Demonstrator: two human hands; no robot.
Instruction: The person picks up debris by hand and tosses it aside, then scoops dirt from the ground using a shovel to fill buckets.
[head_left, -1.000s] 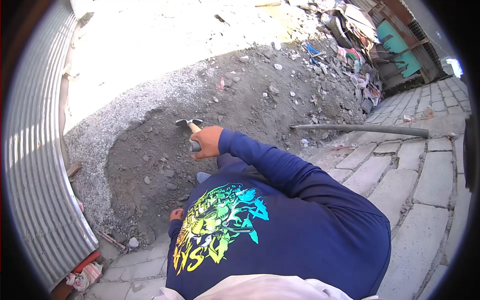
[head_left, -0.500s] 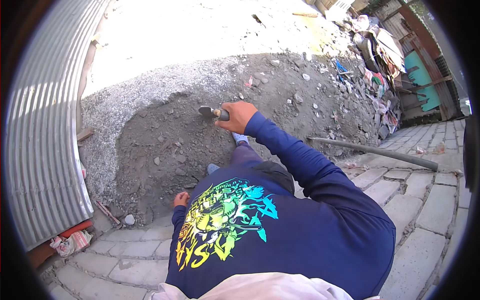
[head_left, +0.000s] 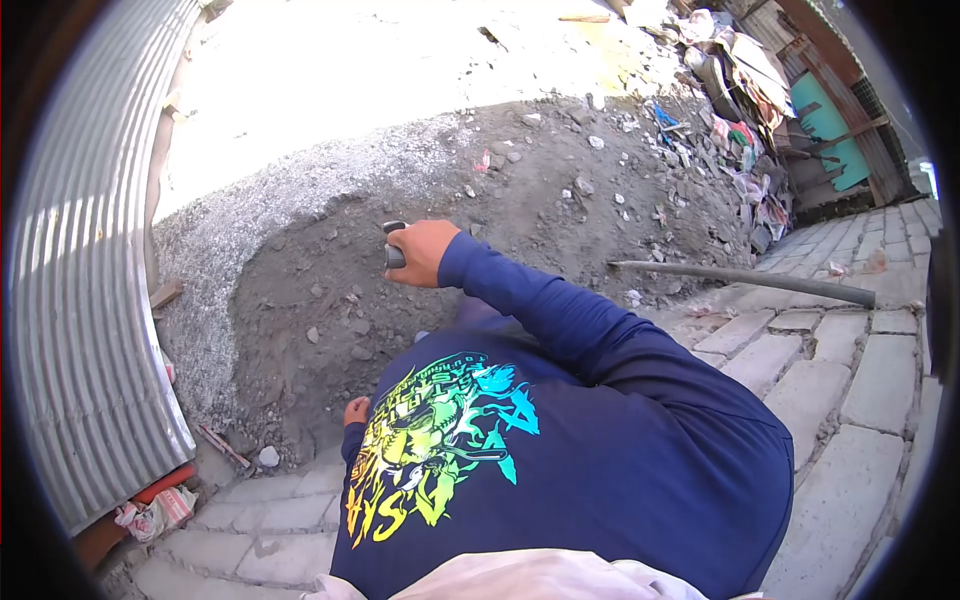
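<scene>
My right hand (head_left: 424,252) is closed around the dark grip of a small hand tool (head_left: 396,258), held out over the grey soil. A flat dark part shows at the tool's far side; its exact kind is unclear, as my fingers and the angle hide much of it. Low beside my body, my left hand (head_left: 357,410) is partly covered by my shirt. Its visible fingers look curled, and I see nothing in them. Below both hands lies dug-up soil with stones (head_left: 310,275), edged by pale gravel (head_left: 190,290).
A corrugated metal sheet (head_left: 100,250) stands along the left. On the right a long pole (head_left: 745,280) lies from the soil onto the paving blocks (head_left: 810,400). Rubbish and rubble (head_left: 745,150) are heaped at the back right. A crumpled sack (head_left: 155,515) lies at lower left.
My right hand has moved left and slightly down, and the tool has turned, showing less of its flat part. My body leans further forward, covering more of my feet.
</scene>
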